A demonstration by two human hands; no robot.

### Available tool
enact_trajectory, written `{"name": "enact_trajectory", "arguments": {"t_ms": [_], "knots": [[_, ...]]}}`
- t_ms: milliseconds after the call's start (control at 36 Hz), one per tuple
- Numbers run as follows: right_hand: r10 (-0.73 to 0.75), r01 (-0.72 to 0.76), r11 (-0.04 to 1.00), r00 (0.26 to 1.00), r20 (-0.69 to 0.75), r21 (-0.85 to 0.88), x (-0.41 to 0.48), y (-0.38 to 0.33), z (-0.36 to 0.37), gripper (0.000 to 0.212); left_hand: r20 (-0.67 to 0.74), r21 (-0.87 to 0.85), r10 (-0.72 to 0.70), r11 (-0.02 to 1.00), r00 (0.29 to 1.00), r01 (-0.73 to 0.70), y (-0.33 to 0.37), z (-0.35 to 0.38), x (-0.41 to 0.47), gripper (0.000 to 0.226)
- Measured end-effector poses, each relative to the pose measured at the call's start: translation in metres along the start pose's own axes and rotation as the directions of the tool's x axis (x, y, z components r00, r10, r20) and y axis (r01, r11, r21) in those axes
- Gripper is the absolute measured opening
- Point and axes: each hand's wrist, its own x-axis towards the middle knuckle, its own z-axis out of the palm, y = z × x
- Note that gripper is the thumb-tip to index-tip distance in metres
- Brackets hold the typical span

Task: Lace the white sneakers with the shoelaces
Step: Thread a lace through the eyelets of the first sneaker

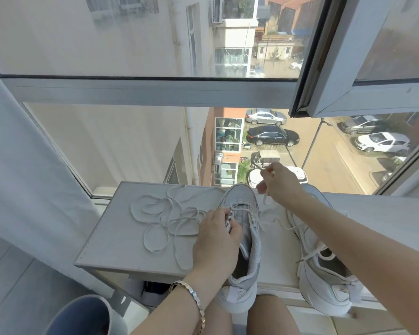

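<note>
By the window, on a flat white table (107,238), the left hand (215,240) curls around the eyelet edge of a smooth white sneaker (242,197). The right hand (279,183), above its rounded toe, pinches the thin lace (266,200).

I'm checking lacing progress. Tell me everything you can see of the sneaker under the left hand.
The sneaker is white with grey, fabric-like panels and a thick white sole. It stands upright, toe toward the window, heel overhanging the front edge. The lace crosses once at the eyelets nearest the toe. The left hand grips its left eyelet edge; the right hand holds a lace end raised.
</note>
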Motion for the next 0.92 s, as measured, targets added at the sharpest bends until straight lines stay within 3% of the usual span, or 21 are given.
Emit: {"name": "enact_trajectory", "arguments": {"t_ms": [83, 139, 194, 278, 333, 444, 583, 639, 694, 806, 917], "knots": [[-0.144, 0.101, 0.937, 0.984, -0.105, -0.333, -0.016, -0.001, -0.017, 0.04, 0.0, 0.0, 0.011, 1.0, 1.0, -0.011, -0.002, 0.0, 0.0, 0.029], [-0.211, 0.159, 0.894, 0.974, -0.08, -0.42, -0.033, -0.006, -0.026, 0.036, 0.022, 0.011, 0.03, 0.999, 0.999, -0.03, -0.002, -0.001, 0.001, 0.031], [-0.137, 0.149, 0.904, 0.989, 0.06, -0.401, -0.052, -0.009, -0.03, 0.037, 0.066, 0.043, 0.034, 0.998, 0.997, -0.037, 0.0, -0.003, 0.005, 0.034], [-0.007, 0.134, 0.905, 0.953, 0.303, -0.403, -0.077, -0.008, -0.02, 0.062, 0.119, 0.115, 0.03, 0.992, 0.992, -0.043, 0.007, -0.011, 0.024, 0.034], [-0.014, 0.163, 0.895, 0.941, 0.337, -0.416, -0.086, -0.006, -0.009, 0.06, 0.159, 0.176, 0.088, 0.977, 0.983, -0.116, 0.011, -0.015, 0.041, 0.029], [-0.026, 0.117, 0.92, 0.971, 0.239, -0.375, -0.091, -0.002, 0.003, 0.041, 0.364, 0.2, 0.197, 0.938, 0.91, -0.283, 0.016, -0.022, 0.063, 0.013], [-0.028, 0.067, 0.932, 0.993, 0.113, -0.357, -0.091, 0.008, 0.015, 0.02, 0.413, 0.268, 0.277, 0.874, 0.868, -0.406, 0.019, -0.023, 0.072, 0.005], [-0.036, 0.075, 0.915, 0.994, 0.104, -0.397, -0.092, 0.01, 0.019, 0.024, 0.426, 0.255, 0.283, 0.874, 0.86, -0.414, 0.018, -0.021, 0.075, 0.009], [-0.046, 0.083, 0.902, 0.994, 0.098, -0.423, -0.092, 0.01, 0.021, 0.031, 0.402, 0.218, 0.313, 0.88, 0.861, -0.422, 0.014, -0.02, 0.075, 0.012], [-0.067, 0.1, 0.876, 0.994, 0.087, -0.471, -0.094, 0.007, 0.023, 0.018, 0.286, 0.104, 0.312, 0.93, 0.906, -0.353, 0.007, -0.017, 0.07, 0.015], [-0.057, 0.087, 0.861, 0.996, 0.074, -0.501, -0.093, 0.008, 0.025, 0.027, 0.094, -0.058, 0.105, 0.993, 0.99, -0.1, 0.001, -0.009, 0.072, 0.016]]}}
